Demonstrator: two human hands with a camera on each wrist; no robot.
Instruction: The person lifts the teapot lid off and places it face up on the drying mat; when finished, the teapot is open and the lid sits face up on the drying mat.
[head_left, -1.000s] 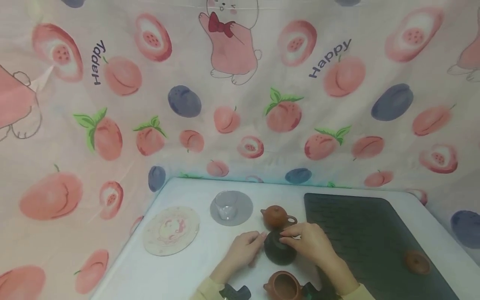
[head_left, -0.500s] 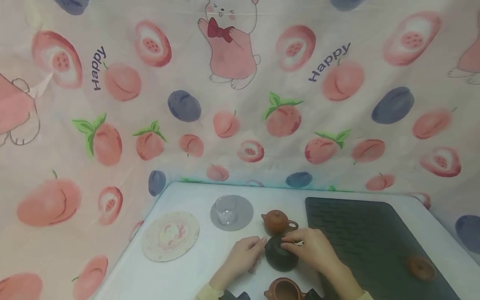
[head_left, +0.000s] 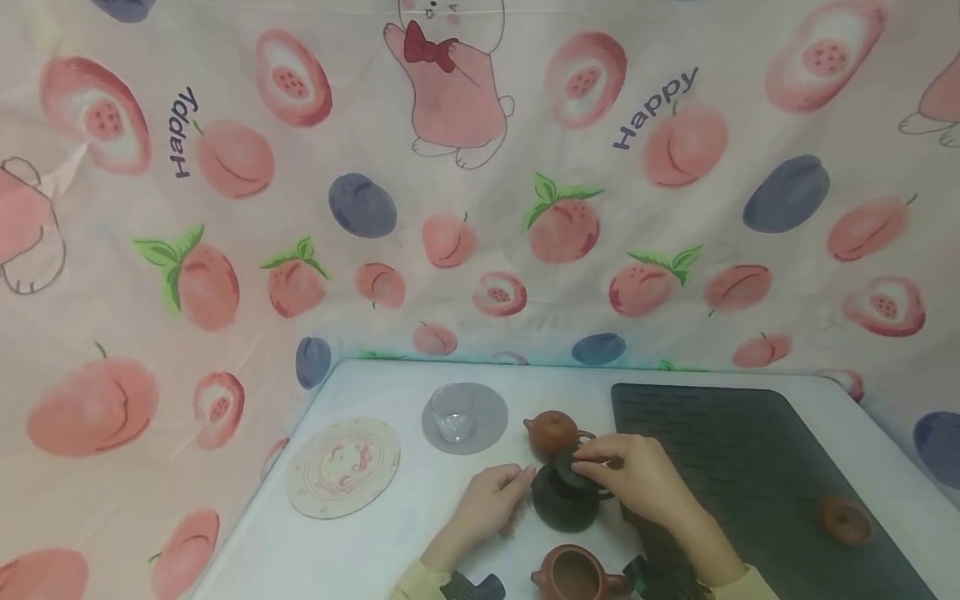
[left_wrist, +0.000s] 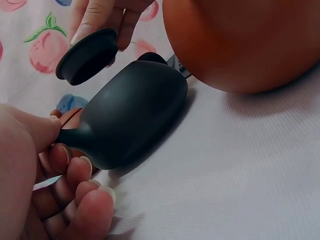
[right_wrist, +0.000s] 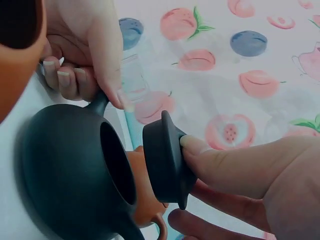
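A dark teapot (head_left: 561, 507) stands on the white table (head_left: 375, 550) with its mouth uncovered. My left hand (head_left: 517, 487) pinches its spout (left_wrist: 70, 136) between thumb and curled fingers (left_wrist: 80, 175). Pinched in my right hand (head_left: 592, 468) is the pot's dark lid (head_left: 570, 469), tilted and held just above and beyond the opening. The right wrist view shows the lid (right_wrist: 165, 157) on edge beside the open dark teapot (right_wrist: 65, 165). A lidded brown teapot (head_left: 553, 433) sits right behind. An open brown teapot (head_left: 573, 573) is near my wrists.
A glass cup (head_left: 452, 412) stands on a grey coaster (head_left: 487, 417), with a round patterned coaster (head_left: 343, 467) to its left. A dark ribbed mat (head_left: 750, 467) covers the right side and carries a brown lid (head_left: 844, 521). Fruit-print cloth (head_left: 450, 208) hangs behind the table.
My right hand has lifted the dark lid off the dark teapot, up and a little away. The left hand has stayed at the spout.
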